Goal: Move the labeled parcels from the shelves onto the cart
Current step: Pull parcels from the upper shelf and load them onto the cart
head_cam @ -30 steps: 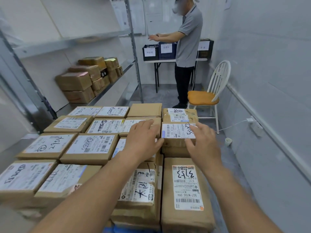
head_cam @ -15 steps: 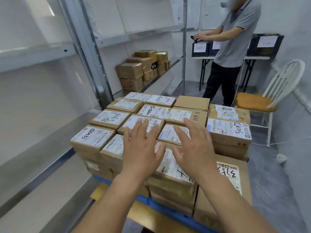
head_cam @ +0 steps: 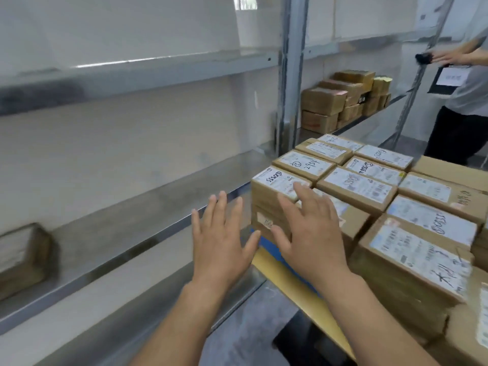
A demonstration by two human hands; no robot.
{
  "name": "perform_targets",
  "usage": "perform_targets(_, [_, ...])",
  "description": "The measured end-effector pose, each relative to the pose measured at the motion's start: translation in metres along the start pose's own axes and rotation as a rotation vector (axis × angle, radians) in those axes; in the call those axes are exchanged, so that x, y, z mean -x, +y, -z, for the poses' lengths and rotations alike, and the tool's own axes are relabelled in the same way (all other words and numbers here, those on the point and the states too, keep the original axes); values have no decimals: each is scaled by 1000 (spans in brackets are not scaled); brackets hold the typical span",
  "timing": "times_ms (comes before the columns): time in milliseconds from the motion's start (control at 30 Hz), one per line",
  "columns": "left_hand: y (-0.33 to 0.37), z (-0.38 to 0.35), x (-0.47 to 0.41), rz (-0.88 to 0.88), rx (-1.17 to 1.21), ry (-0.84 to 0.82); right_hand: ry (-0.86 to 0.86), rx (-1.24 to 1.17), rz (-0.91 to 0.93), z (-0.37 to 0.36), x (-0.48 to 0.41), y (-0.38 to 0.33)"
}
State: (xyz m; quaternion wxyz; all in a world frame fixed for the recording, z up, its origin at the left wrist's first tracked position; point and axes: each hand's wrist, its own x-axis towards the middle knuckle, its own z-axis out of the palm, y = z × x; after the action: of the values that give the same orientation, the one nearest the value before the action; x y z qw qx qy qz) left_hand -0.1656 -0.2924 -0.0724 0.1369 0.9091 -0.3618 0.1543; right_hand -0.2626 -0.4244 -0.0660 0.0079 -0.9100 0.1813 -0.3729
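Note:
Several brown cardboard parcels point(head_cam: 356, 188) with white labels are stacked on the cart point(head_cam: 287, 276), which has a yellow deck with a blue edge, at the right. My left hand point(head_cam: 219, 244) is open, fingers spread, in front of the metal shelf point(head_cam: 132, 233), holding nothing. My right hand point(head_cam: 309, 233) is open too, hovering at the near left corner of the cart's stack. A lone parcel point(head_cam: 21, 257) lies blurred on the shelf at the far left. More parcels point(head_cam: 340, 101) are piled on the shelf further back.
A steel shelf upright point(head_cam: 290, 75) stands between the shelf bays. Another person point(head_cam: 464, 101) in a grey shirt and dark trousers stands at the far right. An upper shelf point(head_cam: 137, 72) runs above.
My view has swung left toward the shelves. Both hands came off the parcels on the cart and moved left, still open and holding nothing.

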Motion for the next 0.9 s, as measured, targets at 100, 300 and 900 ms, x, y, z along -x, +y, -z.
perform_targets(100, [-53,16,21,88,-18,11,-48,-30,73,-16,-4,-57])
perform_targets(300, [-148,47,73,278,19,41,-68,-119,153,-42,1,-170])
perform_targets(900, [-354,137,242,654,-99,219,-197,-365,456,-64,45,-444])
